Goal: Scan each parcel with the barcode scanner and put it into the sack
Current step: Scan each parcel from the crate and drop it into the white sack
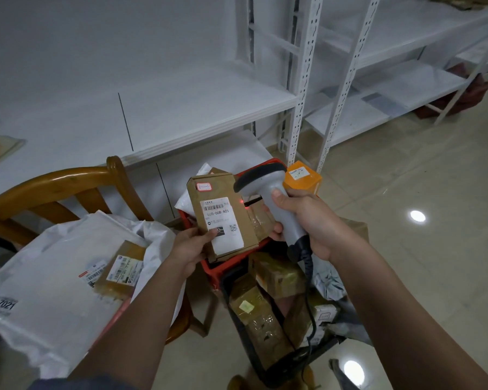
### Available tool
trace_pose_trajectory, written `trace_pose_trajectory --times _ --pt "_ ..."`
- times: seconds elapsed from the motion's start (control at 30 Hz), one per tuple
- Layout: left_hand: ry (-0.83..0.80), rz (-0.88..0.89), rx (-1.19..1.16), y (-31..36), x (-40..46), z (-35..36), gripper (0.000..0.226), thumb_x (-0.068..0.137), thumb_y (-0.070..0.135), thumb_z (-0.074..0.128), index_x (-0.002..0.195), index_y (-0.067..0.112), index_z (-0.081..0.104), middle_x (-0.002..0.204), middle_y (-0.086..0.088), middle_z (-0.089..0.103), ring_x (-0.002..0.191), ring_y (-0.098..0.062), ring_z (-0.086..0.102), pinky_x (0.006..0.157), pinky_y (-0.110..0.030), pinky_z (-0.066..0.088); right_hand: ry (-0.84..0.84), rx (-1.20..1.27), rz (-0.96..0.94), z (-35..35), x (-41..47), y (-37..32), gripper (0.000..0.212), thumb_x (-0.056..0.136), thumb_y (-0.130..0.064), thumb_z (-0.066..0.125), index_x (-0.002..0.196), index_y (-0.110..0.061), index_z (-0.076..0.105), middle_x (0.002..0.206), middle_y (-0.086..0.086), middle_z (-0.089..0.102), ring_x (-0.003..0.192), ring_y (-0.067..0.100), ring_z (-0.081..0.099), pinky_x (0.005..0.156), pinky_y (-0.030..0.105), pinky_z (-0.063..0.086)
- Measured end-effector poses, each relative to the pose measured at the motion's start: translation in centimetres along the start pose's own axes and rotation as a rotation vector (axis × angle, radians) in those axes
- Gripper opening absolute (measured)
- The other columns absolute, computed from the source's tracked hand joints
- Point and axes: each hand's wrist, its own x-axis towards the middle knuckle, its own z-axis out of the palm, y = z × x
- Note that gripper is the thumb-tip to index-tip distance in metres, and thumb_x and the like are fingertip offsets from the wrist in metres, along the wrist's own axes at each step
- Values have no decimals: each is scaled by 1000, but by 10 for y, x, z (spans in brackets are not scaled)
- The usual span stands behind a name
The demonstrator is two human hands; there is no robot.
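Note:
My left hand (190,244) grips the lower left corner of a flat brown cardboard parcel (221,198) and holds it upright, its white barcode label facing me. My right hand (310,220) grips the handle of a grey barcode scanner (268,182), whose black head points left at the parcel. A red scan dot glows at the parcel's right edge. The white sack (54,280) lies open on the wooden chair at lower left. Inside its mouth rests a taped brown parcel (121,273).
A red crate (223,268) below my hands holds several brown parcels and an orange box (303,177). More taped parcels fill a dark basket (265,319) on the floor. The scanner's black cable (310,305) hangs down over it. White metal shelving (302,88) stands behind.

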Motion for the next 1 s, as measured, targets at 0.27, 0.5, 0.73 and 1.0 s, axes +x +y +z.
trace_pose_trajectory --times 0.27,0.5,0.73,1.0 --pt "52 3 -11 -1 2 -7 20 88 8 68 107 12 63 123 -10 66 113 -29 63 92 -46 55 -40 10 -8 6 1 -2 17 99 -24 58 101 -8 63 78 4 64 49 12 55 58 33 56" --pt "92 -8 -53 -9 4 -22 22 89 10 67 111 11 62 117 -8 68 101 -24 66 70 -34 58 -83 -2 38 18 12 5 21 98 -25 59 107 -6 63 87 8 64 54 13 55 61 35 55" --pt "575 61 72 -14 10 -92 36 93 22 64 125 7 62 124 -14 65 112 -32 62 98 -46 51 20 -113 178 60 40 29 28 96 -26 65 115 -8 58 86 11 58 59 14 52 62 30 54" --pt "1151 157 359 -27 20 -221 38 98 25 53 122 -4 51 124 -29 55 117 -48 50 97 -52 40 -3 -163 272 103 60 77 28 94 -23 67 115 -7 61 89 9 60 50 9 54 57 27 58"
